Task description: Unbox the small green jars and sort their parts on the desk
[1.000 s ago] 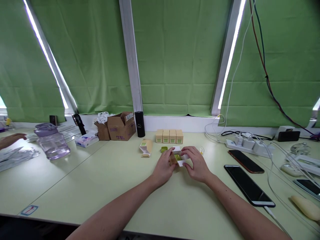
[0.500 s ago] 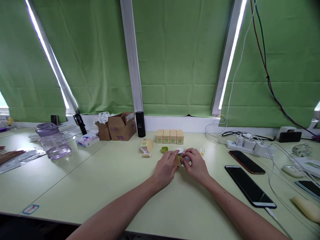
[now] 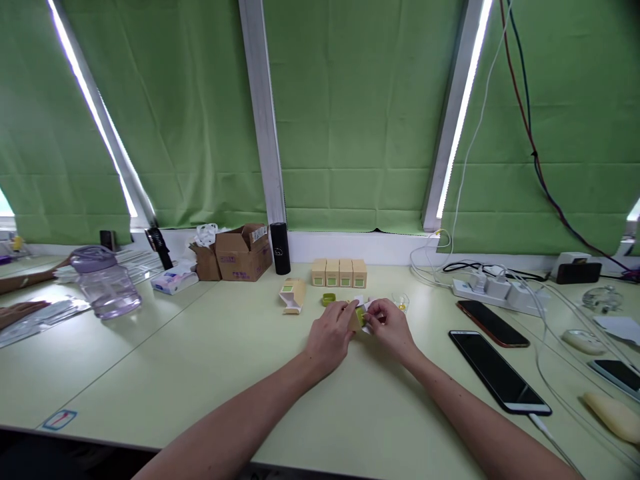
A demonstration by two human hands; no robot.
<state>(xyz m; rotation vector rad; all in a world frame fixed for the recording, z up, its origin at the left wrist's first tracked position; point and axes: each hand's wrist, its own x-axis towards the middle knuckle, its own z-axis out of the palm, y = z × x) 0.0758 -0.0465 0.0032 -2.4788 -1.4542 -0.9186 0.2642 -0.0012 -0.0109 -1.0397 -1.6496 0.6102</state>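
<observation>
Both my hands meet at the middle of the pale green table (image 3: 200,373). My left hand (image 3: 330,337) and my right hand (image 3: 393,328) are closed together on a small tan box (image 3: 359,316) with a green patch and white flaps. Just behind them lie a green lid (image 3: 329,299) and a small clear jar (image 3: 401,303). A row of several tan boxes (image 3: 339,273) stands further back, and one open tan box (image 3: 293,295) lies on its side to the left.
Two phones (image 3: 497,379) (image 3: 491,323), a power strip (image 3: 493,289) with cables and a mouse (image 3: 578,340) are at the right. Cardboard boxes (image 3: 243,252), a black cylinder (image 3: 280,248) and a clear jug (image 3: 104,282) are at the left. Another person's arm (image 3: 20,312) is at the far left.
My hands have drawn closer together on the small box, folding its white flaps in. The other person's hand at the far left has pulled back.
</observation>
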